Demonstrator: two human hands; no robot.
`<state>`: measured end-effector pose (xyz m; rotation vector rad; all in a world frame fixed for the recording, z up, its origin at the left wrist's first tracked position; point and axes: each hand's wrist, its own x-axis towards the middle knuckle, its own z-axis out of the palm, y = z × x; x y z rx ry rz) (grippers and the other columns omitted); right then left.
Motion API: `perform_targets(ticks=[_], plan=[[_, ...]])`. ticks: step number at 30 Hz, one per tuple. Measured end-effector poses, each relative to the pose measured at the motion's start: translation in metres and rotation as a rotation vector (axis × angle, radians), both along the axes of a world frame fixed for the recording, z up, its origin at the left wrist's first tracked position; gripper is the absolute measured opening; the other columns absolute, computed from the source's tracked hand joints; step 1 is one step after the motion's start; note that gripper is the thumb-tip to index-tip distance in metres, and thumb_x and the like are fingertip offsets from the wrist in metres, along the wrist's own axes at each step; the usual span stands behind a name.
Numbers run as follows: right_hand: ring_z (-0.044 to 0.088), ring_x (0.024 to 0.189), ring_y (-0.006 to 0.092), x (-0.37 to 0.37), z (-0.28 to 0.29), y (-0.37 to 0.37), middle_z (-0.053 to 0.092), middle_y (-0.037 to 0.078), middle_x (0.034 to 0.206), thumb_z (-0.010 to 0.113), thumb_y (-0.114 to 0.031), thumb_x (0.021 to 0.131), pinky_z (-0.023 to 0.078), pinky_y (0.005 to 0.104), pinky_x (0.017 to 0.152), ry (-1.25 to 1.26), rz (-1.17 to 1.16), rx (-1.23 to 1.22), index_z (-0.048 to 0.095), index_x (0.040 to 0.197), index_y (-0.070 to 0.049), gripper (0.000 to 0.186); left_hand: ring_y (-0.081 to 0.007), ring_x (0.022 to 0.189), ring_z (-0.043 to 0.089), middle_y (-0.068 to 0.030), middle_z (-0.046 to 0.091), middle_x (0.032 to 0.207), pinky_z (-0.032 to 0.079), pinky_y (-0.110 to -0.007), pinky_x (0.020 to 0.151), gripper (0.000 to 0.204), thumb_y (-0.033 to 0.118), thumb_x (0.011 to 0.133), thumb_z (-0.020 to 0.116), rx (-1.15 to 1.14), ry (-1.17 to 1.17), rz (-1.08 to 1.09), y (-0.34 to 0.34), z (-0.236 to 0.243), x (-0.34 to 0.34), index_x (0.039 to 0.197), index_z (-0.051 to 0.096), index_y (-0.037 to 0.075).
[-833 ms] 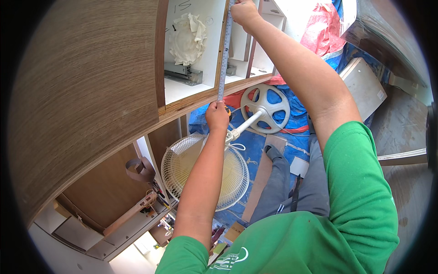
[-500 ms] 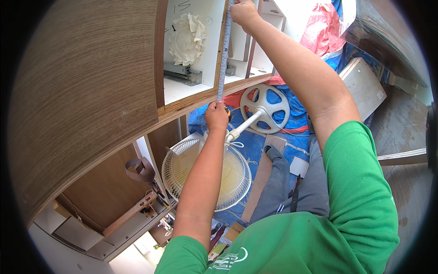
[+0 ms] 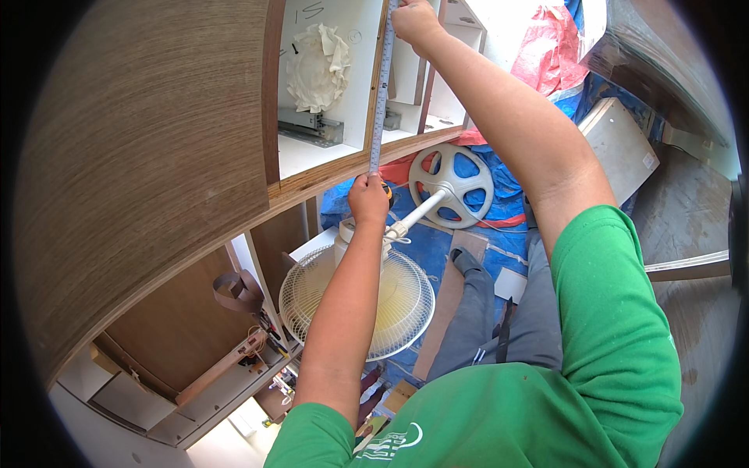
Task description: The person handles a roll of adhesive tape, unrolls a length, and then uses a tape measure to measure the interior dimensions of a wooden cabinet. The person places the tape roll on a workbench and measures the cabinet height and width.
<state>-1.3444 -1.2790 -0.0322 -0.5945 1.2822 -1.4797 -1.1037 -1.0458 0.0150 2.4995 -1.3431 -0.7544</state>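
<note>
Measuring is proceeding on the cabinet. The left hand is clenching the tape case at the lower wooden edge, just right of the open compartment. The measuring tape is running taut upward from that grip. The right hand is pinching the tape's upper end. Reading likely calls for both grips holding steady. A pedestal fan is lying below the left hand.

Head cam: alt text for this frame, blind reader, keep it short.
A person in a green shirt stretches a tape measure along the front edge of a wooden cabinet, the right hand holding the blade's far end and the left hand gripping its case. A white pedestal fan lies on blue tarp below.
</note>
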Motion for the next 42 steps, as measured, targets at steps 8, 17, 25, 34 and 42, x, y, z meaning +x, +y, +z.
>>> perform_targets(ticks=[8, 17, 25, 34, 42], plan=[[0.067, 0.107, 0.0247, 0.004, -0.005, -0.005, 0.064, 0.024, 0.134, 0.049, 0.000, 0.084, 0.052, 0.0285, 0.088, -0.032, -0.036, -0.061, 0.048, 0.152, -0.010, 0.069, -0.0257, 0.089, 0.070, -0.0142, 0.075, 0.098, 0.052, -0.037, 0.082, 0.033, 0.029, 0.100, 0.056, -0.023, 0.002, -0.015, 0.001, -0.003, 0.002, 0.103, 0.074, 0.001], [0.068, 0.102, 0.0239, -0.003, 0.005, 0.002, 0.064, 0.023, 0.134, 0.050, -0.001, 0.085, 0.053, 0.0293, 0.085, -0.013, 0.021, 0.028, 0.047, 0.152, -0.012, 0.069, -0.0271, 0.090, 0.071, -0.0154, 0.075, 0.097, 0.052, -0.038, 0.083, 0.034, 0.028, 0.100, 0.055, -0.004, -0.037, -0.034, 0.000, -0.006, 0.006, 0.103, 0.074, 0.000], [0.068, 0.096, 0.0226, -0.005, 0.012, 0.005, 0.064, 0.023, 0.135, 0.049, -0.002, 0.086, 0.054, 0.0297, 0.081, 0.002, 0.031, 0.040, 0.047, 0.153, -0.013, 0.067, -0.0277, 0.090, 0.071, -0.0160, 0.075, 0.097, 0.052, -0.038, 0.083, 0.034, 0.028, 0.100, 0.055, -0.020, -0.028, -0.027, 0.001, -0.003, 0.003, 0.103, 0.074, 0.000], [0.066, 0.111, 0.0262, -0.004, 0.009, 0.003, 0.064, 0.023, 0.135, 0.049, -0.002, 0.086, 0.052, 0.0303, 0.091, 0.007, 0.014, 0.035, 0.048, 0.152, -0.013, 0.066, -0.0275, 0.090, 0.071, -0.0157, 0.075, 0.096, 0.052, -0.038, 0.083, 0.034, 0.028, 0.099, 0.056, -0.027, -0.024, -0.014, 0.001, -0.001, 0.000, 0.103, 0.074, 0.000], [0.066, 0.113, 0.0278, -0.001, 0.004, 0.001, 0.065, 0.023, 0.133, 0.050, -0.002, 0.083, 0.052, 0.0307, 0.093, 0.063, -0.016, -0.005, 0.049, 0.151, -0.012, 0.068, -0.0274, 0.090, 0.071, -0.0153, 0.075, 0.097, 0.052, -0.038, 0.083, 0.033, 0.028, 0.099, 0.057, -0.035, -0.017, -0.028, 0.000, -0.007, 0.007, 0.102, 0.075, 0.000]])
